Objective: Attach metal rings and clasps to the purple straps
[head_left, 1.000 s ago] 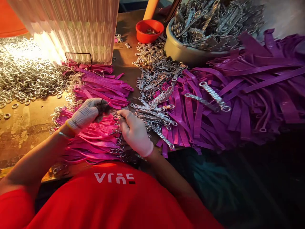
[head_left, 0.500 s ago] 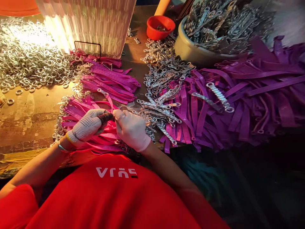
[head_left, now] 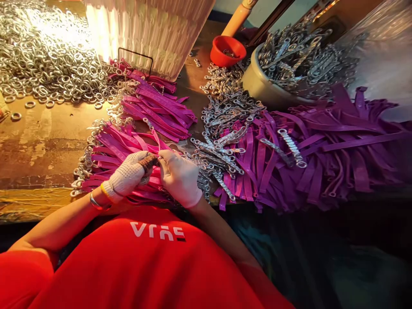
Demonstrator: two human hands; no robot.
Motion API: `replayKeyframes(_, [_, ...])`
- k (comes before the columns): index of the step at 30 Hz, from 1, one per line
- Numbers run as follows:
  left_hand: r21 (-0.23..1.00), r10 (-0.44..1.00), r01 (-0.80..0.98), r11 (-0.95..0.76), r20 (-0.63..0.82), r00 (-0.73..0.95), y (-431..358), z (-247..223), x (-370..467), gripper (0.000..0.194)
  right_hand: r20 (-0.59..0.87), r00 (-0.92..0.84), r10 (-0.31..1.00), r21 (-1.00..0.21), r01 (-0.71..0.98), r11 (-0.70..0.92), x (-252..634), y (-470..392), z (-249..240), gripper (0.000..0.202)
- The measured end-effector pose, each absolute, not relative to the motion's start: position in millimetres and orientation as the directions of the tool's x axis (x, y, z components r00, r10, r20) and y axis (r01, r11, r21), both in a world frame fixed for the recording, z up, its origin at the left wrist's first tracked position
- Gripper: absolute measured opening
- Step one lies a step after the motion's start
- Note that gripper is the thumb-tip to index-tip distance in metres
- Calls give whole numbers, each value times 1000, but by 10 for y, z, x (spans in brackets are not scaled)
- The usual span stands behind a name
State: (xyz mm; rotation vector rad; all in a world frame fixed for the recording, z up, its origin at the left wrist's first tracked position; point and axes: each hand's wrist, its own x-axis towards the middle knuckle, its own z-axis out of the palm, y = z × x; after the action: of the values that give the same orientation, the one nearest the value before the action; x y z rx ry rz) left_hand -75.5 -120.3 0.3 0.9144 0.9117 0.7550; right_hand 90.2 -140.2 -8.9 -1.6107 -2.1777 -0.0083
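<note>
My left hand (head_left: pixel 131 172), in a dotted white glove with dark wrapping on its fingertips, is closed, its fingertips meeting those of my right hand. My right hand (head_left: pixel 180 177), in a plain pale glove, is closed in a pinch on a pink strap (head_left: pixel 156 138). The strap rises from between the hands and has a metal link (head_left: pixel 147 123) at its upper end. What my left fingers grip is hidden. Pink straps with metal ends (head_left: pixel 111 148) lie under and around the hands. Twisted metal links (head_left: pixel 214 156) are piled just right of my right hand.
A heap of metal rings (head_left: pixel 48 60) lies at the upper left beside a ribbed translucent panel (head_left: pixel 151 30). Behind the links stand a red bowl (head_left: pixel 222 56) and a large tub of links (head_left: pixel 257 83). Purple straps (head_left: pixel 289 184) cover the table's right side.
The view has shifted, so the table's contents appear displaced and slightly rotated. Both hands remain closed together, with the strap still rising between them.
</note>
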Motion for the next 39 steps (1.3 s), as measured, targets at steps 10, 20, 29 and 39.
replayKeyframes(10, [742, 779, -355, 568, -347, 522, -1316, -82, -624, 41, 338, -163, 927, -418, 857, 303, 799, -1376, 77, 28])
replayKeyframes(20, [900, 871, -194, 391, -293, 395, -1278, -29, -810, 42, 355, -276, 893, -193, 913, 358, 857, -1457, 11, 30])
replayKeyframes(29, [950, 932, 293, -111, -3, 361, -1249, -42, -822, 8, 400, -287, 870, -199, 900, 388, 894, -1379, -89, 31])
replayKeyframes(39, [895, 917, 343, -286, 152, 368, -1320, -137, -819, 25, -157, -323, 933, -274, 922, 273, 987, -1387, 401, 46])
